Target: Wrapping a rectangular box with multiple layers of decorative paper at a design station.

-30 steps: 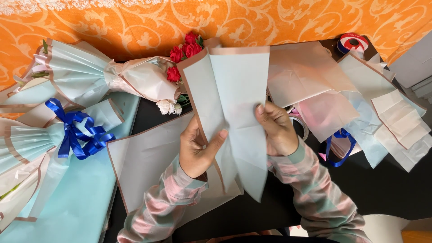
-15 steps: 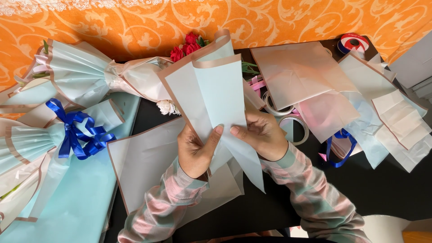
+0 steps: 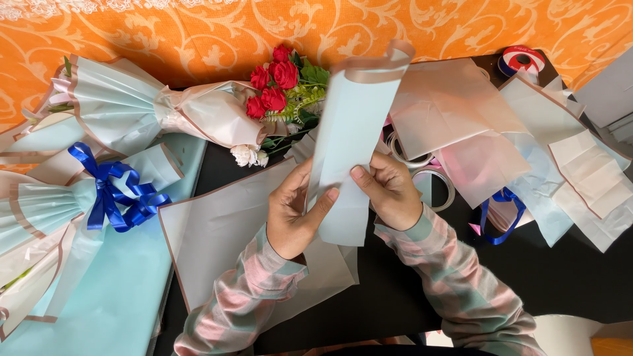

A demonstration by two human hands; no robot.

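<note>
**Both hands pinch a folded pale blue wrapping sheet above the black table**

Nearest the camera, two striped pink-and-grey sleeves rise from the table's near edge. The left hand [image 3: 293, 214] and the right hand [image 3: 389, 191] meet over the middle of the black table [image 3: 560, 277], each closed on the folded sheet [image 3: 349, 145] of pale blue wrapping paper. The left thumb lies across its front, the fingers curl behind its left edge; the right thumb presses the front from the other side, with fingers wrapped behind. The sheet is narrow and long, held up off the table, its brown-banded top end curling over towards the far edge.

Under the left hand a flat grey sheet [image 3: 224, 231] with a thin brown border lies on the table. Left of it, a light blue sheet [image 3: 112, 296] covers the near left corner, and on that rests a wrapped bouquet tied with a blue ribbon bow [image 3: 112, 194].

To the right of the hands, tape rolls [image 3: 432, 181] and a blue ribbon [image 3: 501, 211] sit among loose pink and pale sheets [image 3: 475, 132] (several overlap, so edges are hard to sort).

Farther off, a second bouquet [image 3: 132, 109] lies along the far left, and red roses [image 3: 273, 82] with greenery sit beside it. A red and white ribbon spool [image 3: 521, 60] sits at the far right corner, against the orange patterned backdrop [image 3: 198, 33].
</note>
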